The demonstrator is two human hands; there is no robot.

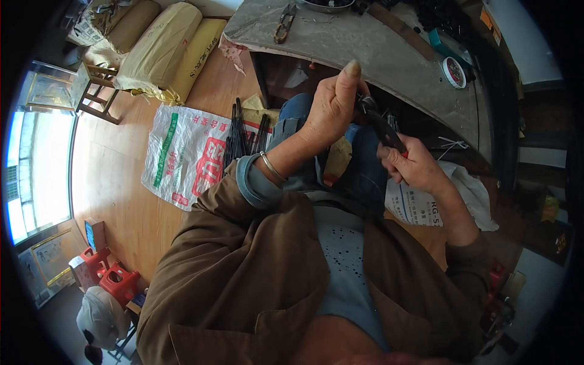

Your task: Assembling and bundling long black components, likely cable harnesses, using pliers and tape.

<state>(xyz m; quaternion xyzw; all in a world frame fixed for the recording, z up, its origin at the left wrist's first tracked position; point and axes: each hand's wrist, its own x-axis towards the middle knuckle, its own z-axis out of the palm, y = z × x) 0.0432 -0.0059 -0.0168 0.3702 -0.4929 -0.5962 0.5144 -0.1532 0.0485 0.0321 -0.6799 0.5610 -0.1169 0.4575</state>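
At the edge of a grey table (pixel 350 45), gripping a black-handled tool (pixel 389 130)

Over blue jeans (pixel 368 165), wrapping the right hand (pixel 417 164) around the tool's handle, with the metal head right by the left hand (pixel 333 103). Curling the left fingers inward, thumb raised; being unable to tell of anything pinched inside. Sitting with dark rods (pixel 238 135) beside the left leg, at a white sack's (pixel 190 155) edge.

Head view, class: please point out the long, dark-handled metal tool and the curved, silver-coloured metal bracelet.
Long, dark-handled metal tool (pixel 387 131): head view, on its handle.
Curved, silver-coloured metal bracelet (pixel 269 166): head view, on its band.
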